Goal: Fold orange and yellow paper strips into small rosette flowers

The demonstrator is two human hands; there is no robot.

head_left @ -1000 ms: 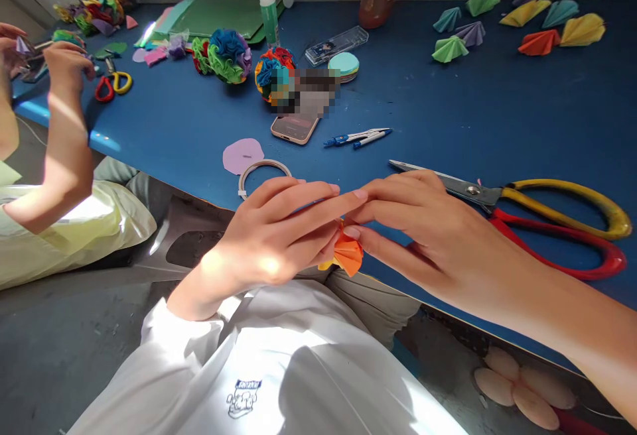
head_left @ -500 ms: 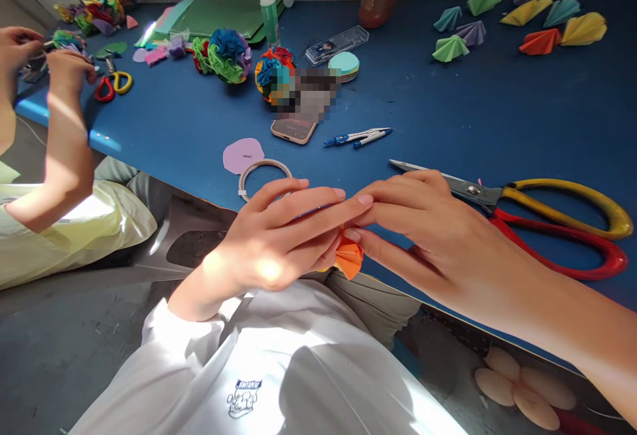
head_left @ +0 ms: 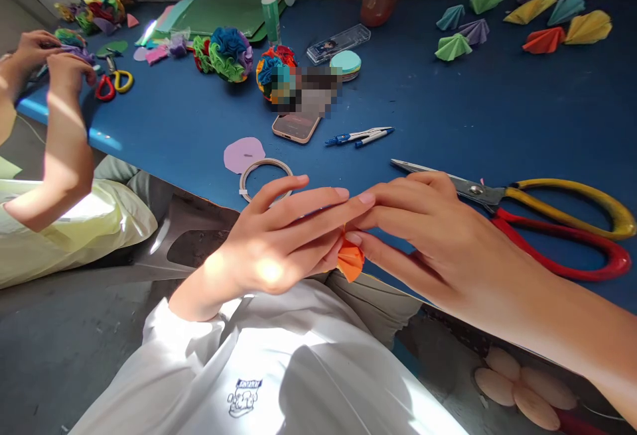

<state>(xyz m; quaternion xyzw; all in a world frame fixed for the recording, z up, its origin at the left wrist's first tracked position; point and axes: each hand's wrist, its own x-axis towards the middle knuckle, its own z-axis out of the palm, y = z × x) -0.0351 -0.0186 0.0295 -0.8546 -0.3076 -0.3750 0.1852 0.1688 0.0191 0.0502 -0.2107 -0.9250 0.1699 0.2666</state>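
A small piece of pleated orange paper (head_left: 351, 262) is held between my hands in front of the table's near edge. My left hand (head_left: 279, 239) grips it from the left, its long fingers stretched over the top and hiding part of the paper. From the right, my right hand (head_left: 428, 229) pinches it between thumb and bent fingers, and the fingertips of both hands meet above it. Behind my right hand lie large scissors (head_left: 476, 190) with one yellow and one red handle. A thin tape roll (head_left: 266, 162) and a purple paper disc (head_left: 237, 156) are just beyond my left hand.
Pleated paper pieces (head_left: 452, 48) lie at the back right. A phone (head_left: 296, 128), a compass (head_left: 348, 136), a stack of paper circles (head_left: 345, 62), ruffled paper balls (head_left: 229, 55) and a glue stick (head_left: 269, 12) occupy the middle. At left, another person's hands (head_left: 70, 67) work near small scissors (head_left: 122, 81).
My hands keep nearly the same hold on the orange paper, with only a slight shift. At left, the other person's far hand has moved right, closer to their other hand.
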